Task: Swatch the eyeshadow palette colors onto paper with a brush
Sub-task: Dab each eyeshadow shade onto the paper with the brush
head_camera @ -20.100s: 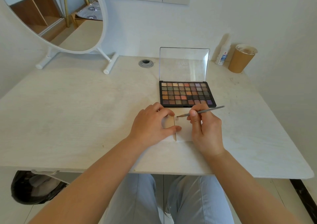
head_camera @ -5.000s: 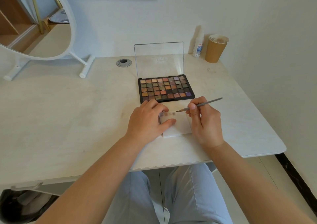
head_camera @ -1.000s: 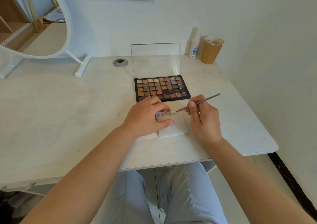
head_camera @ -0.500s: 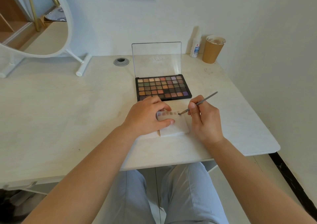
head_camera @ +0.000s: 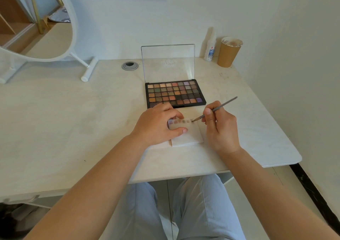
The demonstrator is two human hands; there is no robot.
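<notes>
An open eyeshadow palette point(head_camera: 174, 93) with a black frame and a clear upright lid lies on the white table point(head_camera: 64, 120). In front of it sits a small white paper pad point(head_camera: 189, 134) with a row of several faint colour swatches along its top edge. My left hand point(head_camera: 158, 125) presses flat on the pad's left side, thumb across the paper. My right hand point(head_camera: 220, 127) grips a thin grey brush point(head_camera: 217, 108) like a pen, its tip touching the paper at the right end of the swatch row.
A round white mirror point(head_camera: 36, 28) on a stand fills the back left. A cable grommet point(head_camera: 130, 66) sits behind the palette. A small white bottle point(head_camera: 209, 50) and a brown paper cup point(head_camera: 228, 53) stand at the back right corner. A wall runs close along the right.
The brush tip has come down from just above the pad onto the right end of the swatch row. My left hand has stayed pressed on the pad.
</notes>
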